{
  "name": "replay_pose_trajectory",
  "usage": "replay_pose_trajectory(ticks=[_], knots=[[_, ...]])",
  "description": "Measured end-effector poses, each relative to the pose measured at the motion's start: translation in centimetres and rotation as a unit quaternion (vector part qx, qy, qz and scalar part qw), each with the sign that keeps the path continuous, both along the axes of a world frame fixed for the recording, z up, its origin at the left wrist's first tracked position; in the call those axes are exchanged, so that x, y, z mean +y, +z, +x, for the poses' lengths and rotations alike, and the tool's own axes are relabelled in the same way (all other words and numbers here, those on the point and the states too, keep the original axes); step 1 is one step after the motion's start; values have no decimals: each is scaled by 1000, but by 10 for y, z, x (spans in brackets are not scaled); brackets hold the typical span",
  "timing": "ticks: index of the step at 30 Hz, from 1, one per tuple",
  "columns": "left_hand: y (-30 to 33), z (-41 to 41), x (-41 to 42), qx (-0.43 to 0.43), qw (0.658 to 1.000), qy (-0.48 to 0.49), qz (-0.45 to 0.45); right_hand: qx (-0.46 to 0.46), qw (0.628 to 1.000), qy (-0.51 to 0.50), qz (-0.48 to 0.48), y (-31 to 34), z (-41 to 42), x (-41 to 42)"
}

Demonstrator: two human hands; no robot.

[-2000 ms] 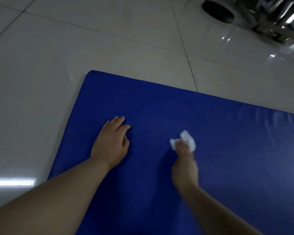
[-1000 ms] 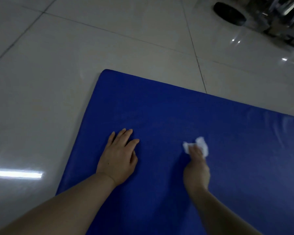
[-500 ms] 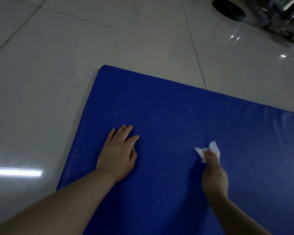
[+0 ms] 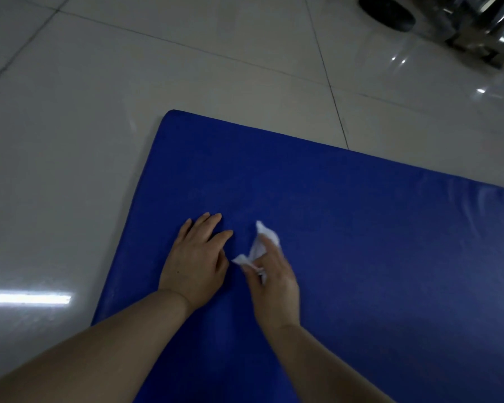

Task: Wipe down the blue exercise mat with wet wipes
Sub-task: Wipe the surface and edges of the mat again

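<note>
Two hands on blue exercise mat [image 4: 346, 228], right hand [image 4: 274, 283] holding wet wipe [image 4: 259, 245].

Mat lay flat on the tiled floor [image 4: 85, 112], one corner pointing up-left, far edge running down toward the right out of frame; long axis could not be told, mat cropped. Left hand [image 4: 195, 257] pressed palm-down on the mat near its left edge, fingers straight and together, pointing away from the person. Right hand just beside it, thumb and fingers pinching a crumpled white wet wipe against the mat surface, wipe bunched ahead of the fingertips. Dark round object [image 4: 387, 10] and shiny metal equipment [image 4: 483, 27] sat on the floor at top right, well apart from the mat.
</note>
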State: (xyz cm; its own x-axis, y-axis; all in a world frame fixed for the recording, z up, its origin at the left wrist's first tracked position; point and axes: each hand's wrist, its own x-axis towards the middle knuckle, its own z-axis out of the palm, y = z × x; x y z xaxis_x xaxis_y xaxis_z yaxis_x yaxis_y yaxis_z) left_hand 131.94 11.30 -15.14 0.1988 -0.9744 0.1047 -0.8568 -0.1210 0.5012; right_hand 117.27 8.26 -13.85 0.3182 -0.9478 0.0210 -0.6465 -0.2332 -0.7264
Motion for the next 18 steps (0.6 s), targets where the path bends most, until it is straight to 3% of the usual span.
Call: replay_pose_trajectory(ticks=[6, 12, 15, 18], knots=[[0, -1, -1, 1, 1000, 4, -8, 82, 981, -178, 9, 2, -64, -36], [0, 0, -1, 4, 1000, 5, -6, 227, 953, -192, -54, -16, -57, -49], [-2, 0, -2, 5, 1000, 7, -9, 289, 941, -175, -18, -19, -62, -60], [-3, 0, -2, 4, 1000, 4, -7, 291, 938, -185, 30, -15, -66, -70]])
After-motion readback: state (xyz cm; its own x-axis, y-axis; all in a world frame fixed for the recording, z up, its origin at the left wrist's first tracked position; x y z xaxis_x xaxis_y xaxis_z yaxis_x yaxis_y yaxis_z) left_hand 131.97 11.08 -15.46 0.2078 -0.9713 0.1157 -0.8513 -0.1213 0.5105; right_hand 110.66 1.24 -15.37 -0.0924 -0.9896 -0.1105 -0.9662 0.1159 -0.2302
